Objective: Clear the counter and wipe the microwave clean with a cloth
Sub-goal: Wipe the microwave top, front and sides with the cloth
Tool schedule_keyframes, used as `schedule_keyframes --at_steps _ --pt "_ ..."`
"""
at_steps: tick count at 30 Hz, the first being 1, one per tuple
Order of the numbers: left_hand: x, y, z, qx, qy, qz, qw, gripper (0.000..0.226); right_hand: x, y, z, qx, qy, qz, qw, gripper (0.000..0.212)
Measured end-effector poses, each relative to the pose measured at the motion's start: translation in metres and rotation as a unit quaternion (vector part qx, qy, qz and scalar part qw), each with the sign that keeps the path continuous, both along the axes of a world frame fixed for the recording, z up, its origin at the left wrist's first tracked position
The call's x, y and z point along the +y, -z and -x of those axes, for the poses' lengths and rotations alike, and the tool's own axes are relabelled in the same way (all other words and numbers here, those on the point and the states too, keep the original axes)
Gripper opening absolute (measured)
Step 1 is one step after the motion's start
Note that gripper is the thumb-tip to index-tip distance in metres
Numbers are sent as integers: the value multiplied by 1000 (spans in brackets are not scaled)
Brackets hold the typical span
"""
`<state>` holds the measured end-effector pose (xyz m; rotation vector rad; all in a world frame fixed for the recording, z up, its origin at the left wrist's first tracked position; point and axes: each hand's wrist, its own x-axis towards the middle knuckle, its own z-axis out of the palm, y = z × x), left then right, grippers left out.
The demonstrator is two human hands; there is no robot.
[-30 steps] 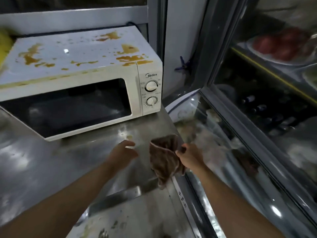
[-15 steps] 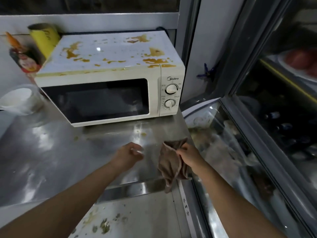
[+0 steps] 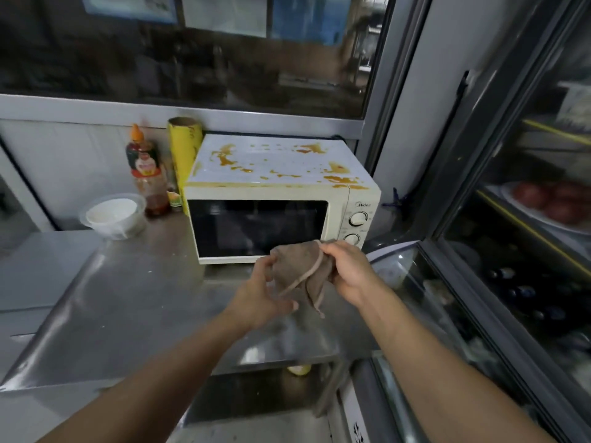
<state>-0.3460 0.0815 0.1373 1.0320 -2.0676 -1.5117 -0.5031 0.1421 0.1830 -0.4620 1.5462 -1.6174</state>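
Steel counter (image 3: 121,302) fills the lower frame, and at its back right stands the microwave (image 3: 281,199), long axis running left to right, door facing the person, white top splashed all over with orange-brown stains. That dirty top lies up and beyond the hands, so the coming wipe looks like a reach forward and upward, and the right hand sits just under the dial panel, so I judge it the nearer one to the stained right end. To the right, a glass-fronted display case (image 3: 524,219) with a plate of red produce (image 3: 553,199) on a shelf, hard to make out through the glare. Left of the microwave, a yellow roll (image 3: 184,155) stands upright against its side, then a sauce bottle (image 3: 145,174) with an orange cap holding brownish liquid low down, then a clear plastic tub (image 3: 112,215) with something white inside. Those three are what I take to be left for clearing. Now the cloth (image 3: 299,270), brown, bunched, held in the air in front of the microwave door between both hands. Left hand (image 3: 259,295) cups it from below-left, fingers curled round the fabric; right hand (image 3: 348,270) pinches its top corner, thumb and fingers closed on the hem.
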Motion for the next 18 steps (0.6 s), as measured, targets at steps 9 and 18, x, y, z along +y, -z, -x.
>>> schedule_keyframes --at_steps 9,18 --pt "-13 -39 -43 125 -135 -43 982 24 2 -19 -41 -36 -16 9 999 17" --pt "-30 -79 -61 235 -243 -230 913 27 20 -22 -18 13 -80 -13 997 30"
